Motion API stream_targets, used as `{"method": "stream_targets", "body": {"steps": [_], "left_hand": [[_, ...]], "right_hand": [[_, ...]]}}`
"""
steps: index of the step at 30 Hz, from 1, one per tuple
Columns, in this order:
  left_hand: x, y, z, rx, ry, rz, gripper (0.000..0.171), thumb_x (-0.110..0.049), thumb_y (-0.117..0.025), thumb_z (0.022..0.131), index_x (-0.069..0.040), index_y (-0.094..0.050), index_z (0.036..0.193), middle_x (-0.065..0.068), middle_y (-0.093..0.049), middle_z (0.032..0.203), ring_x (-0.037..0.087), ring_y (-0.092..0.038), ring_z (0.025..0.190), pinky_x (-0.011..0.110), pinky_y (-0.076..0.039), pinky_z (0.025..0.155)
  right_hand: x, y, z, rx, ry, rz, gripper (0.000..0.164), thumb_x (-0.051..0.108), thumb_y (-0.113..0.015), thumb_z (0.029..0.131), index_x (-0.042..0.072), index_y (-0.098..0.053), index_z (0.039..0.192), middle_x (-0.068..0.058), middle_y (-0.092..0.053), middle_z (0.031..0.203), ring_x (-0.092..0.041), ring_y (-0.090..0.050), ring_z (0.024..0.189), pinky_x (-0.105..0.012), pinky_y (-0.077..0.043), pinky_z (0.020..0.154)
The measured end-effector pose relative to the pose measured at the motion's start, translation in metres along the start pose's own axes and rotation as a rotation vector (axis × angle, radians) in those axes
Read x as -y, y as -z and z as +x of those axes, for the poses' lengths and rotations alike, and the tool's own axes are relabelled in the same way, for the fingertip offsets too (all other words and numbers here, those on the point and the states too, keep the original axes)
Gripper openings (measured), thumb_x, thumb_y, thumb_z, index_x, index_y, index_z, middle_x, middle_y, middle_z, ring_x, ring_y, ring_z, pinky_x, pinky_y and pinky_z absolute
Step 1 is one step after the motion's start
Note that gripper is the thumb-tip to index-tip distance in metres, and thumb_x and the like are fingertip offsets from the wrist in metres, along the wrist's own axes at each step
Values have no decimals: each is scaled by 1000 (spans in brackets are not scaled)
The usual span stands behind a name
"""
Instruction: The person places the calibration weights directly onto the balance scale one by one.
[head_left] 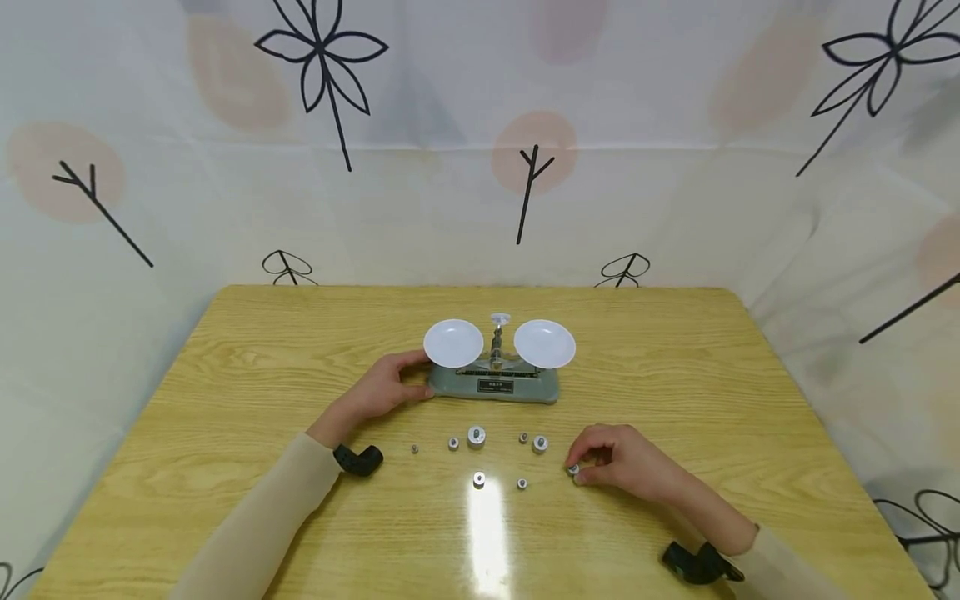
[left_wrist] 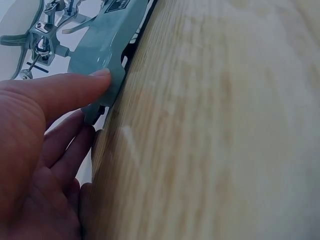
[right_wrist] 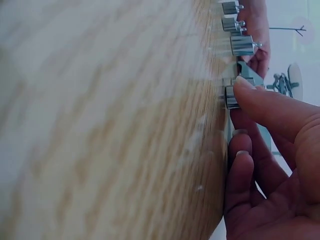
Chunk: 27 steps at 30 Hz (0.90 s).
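A two-pan balance scale with a grey-green base and two white pans stands near the middle of the table. My left hand holds the left end of its base, thumb at the front and fingers behind, as the left wrist view shows on the base. To the right, my right hand pinches a small metal weight between thumb and fingers, low over the table. In the right wrist view this weight is partly hidden by the thumb. Both pans hold nothing visible.
Several metal weights of different sizes stand in front of the scale, among them a large one, a medium one and a tiny one. A patterned cloth hangs behind and beside the wooden table.
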<state>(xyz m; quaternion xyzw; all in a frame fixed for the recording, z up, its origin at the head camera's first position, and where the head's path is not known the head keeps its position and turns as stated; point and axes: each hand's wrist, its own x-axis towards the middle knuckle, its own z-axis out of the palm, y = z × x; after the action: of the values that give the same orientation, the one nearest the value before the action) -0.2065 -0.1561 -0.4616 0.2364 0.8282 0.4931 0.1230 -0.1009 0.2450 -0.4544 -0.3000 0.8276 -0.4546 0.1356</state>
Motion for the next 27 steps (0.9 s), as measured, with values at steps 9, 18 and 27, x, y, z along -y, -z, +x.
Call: {"method": "stream_targets", "body": {"steps": [9, 18, 27], "left_hand": [[-2, -1, -1, 8, 4, -31, 59, -7, -78, 85, -8, -57, 140, 9, -56, 141, 27, -43, 136, 49, -29, 114], [2, -1, 1, 15, -3, -16, 60, -9, -79, 85, -9, -56, 141, 7, -55, 141, 26, -44, 135, 48, -30, 114], [1, -1, 0, 16, -19, 14, 61, -8, -80, 84, -8, -56, 140, 8, -55, 141, 27, -44, 135, 48, -30, 114]], "right_hand": [[7, 0, -2, -15, -75, 19, 13, 15, -79, 86, 16, -71, 96, 3, -67, 93, -11, -54, 75, -24, -47, 64], [4, -1, -3, -33, -105, 14, 11, 16, -78, 87, 15, -71, 96, 4, -68, 91, -11, -57, 74, -25, -48, 62], [7, 1, -1, -52, -144, 10, 12, 15, -78, 88, 15, -71, 97, 3, -67, 92, -13, -59, 78, -26, -51, 67]]}}
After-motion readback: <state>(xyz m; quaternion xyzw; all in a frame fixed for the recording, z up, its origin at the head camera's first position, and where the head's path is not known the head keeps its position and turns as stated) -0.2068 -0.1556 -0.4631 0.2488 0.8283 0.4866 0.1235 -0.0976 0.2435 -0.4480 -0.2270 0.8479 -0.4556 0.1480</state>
